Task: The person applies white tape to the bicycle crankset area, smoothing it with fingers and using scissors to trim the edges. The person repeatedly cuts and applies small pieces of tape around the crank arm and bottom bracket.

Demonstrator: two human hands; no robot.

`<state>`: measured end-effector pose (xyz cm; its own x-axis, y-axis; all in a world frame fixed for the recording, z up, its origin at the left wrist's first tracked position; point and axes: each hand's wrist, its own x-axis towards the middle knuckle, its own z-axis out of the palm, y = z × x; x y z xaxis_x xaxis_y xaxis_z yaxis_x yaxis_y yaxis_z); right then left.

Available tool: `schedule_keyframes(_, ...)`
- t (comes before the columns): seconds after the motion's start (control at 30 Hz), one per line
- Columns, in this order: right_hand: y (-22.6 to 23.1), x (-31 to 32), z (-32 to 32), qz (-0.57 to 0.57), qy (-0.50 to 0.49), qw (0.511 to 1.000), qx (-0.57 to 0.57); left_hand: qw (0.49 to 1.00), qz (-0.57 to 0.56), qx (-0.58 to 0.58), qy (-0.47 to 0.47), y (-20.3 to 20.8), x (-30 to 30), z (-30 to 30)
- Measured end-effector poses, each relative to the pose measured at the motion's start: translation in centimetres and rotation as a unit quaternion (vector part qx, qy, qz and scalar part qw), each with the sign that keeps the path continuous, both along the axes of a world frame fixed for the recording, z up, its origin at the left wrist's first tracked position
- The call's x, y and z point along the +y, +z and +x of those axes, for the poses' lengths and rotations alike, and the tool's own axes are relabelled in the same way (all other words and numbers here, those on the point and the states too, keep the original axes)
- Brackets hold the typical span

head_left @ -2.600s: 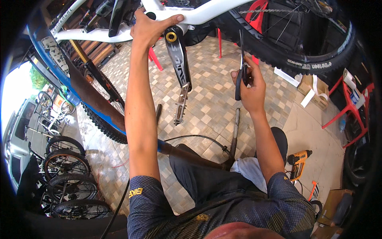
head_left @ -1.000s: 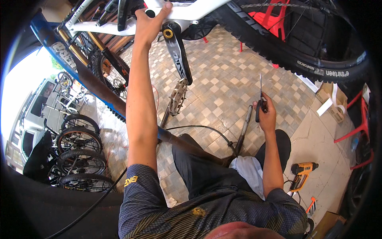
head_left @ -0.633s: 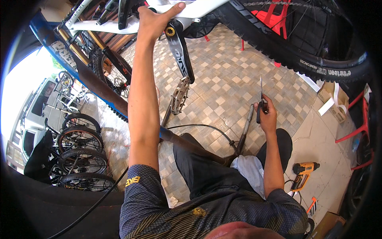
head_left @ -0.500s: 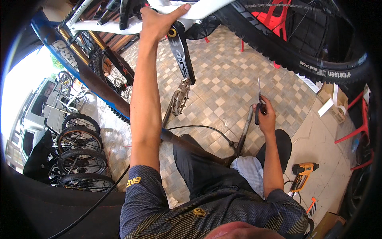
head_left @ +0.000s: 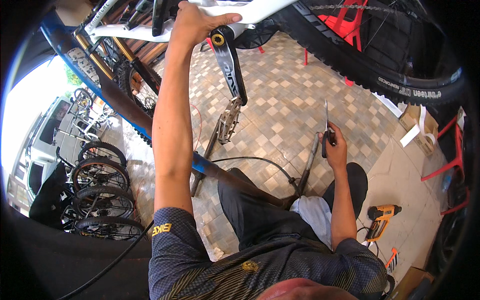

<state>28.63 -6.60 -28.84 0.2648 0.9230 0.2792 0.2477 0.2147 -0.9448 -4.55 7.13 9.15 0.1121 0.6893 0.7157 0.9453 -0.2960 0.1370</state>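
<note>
A white bicycle frame (head_left: pixel 267 12) spans the top of the view. My left hand (head_left: pixel 192 22) grips its tube just above the crank arm (head_left: pixel 228 67), the thumb laid along the tube and the other fingers partly hidden. From that crank hangs a metal pedal (head_left: pixel 229 121) with pins. On the right, my right hand (head_left: pixel 338 144) holds a pair of scissors (head_left: pixel 326 115) by the dark handles, blades pointing up and away from me. The scissors are apart from the bicycle, above the tiled floor. The rear tyre (head_left: pixel 345 70) curves across the upper right.
A long blue and brown tube (head_left: pixel 112 100) slants toward my lap, where a grey cloth (head_left: pixel 315 215) lies. A yellow heat gun (head_left: pixel 383 215) is on the floor at right, near a red chair (head_left: pixel 447 162) and a carton (head_left: pixel 425 137). Several bicycles (head_left: pixel 102 175) stand at left.
My left forearm has shifted a little to the left, its hand still on the frame. My right hand and the scissors have barely moved.
</note>
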Motion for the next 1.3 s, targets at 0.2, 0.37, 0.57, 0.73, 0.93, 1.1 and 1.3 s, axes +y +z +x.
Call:
schedule_keyframes(0.2, 0.9, 0.0, -0.8, 0.009, 0.011, 1.000, 0.011, 0.980, -0.110, 0.114, 0.118, 2.2, -2.6, 3.6)
schedule_keyframes(0.37, 0.6, 0.2, -1.2, 0.018, 0.014, 1.000, 0.008, 0.964, -0.154, 0.129, 0.177, 4.0, -3.7, 5.7)
schedule_keyframes(0.57, 4.1, -1.6, -2.0, 0.041, 0.062, 0.997, -0.004, 0.997, -0.029, 0.070, 0.026, 3.2, -7.2, 3.1)
schedule_keyframes(0.73, 11.5, -5.7, -3.1, 0.095, 0.199, 0.975, -0.001, 0.946, 0.068, -0.286, -0.136, -10.3, -17.2, 2.6)
schedule_keyframes(0.93, 18.1, -8.4, -9.7, 0.156, 0.349, 0.920, -0.084, 0.718, -0.188, -0.547, -0.387, -17.9, -23.4, 7.7)
schedule_keyframes(1.1, 25.1, -7.3, -10.4, 0.311, 0.285, 0.822, -0.383, 0.757, -0.008, -0.558, -0.341, -18.3, -22.8, 4.0)
schedule_keyframes(1.3, 38.1, 4.3, -11.9, 0.479, -0.087, 0.717, -0.499, 0.851, 0.211, -0.439, -0.196, -15.2, -25.5, -4.0)
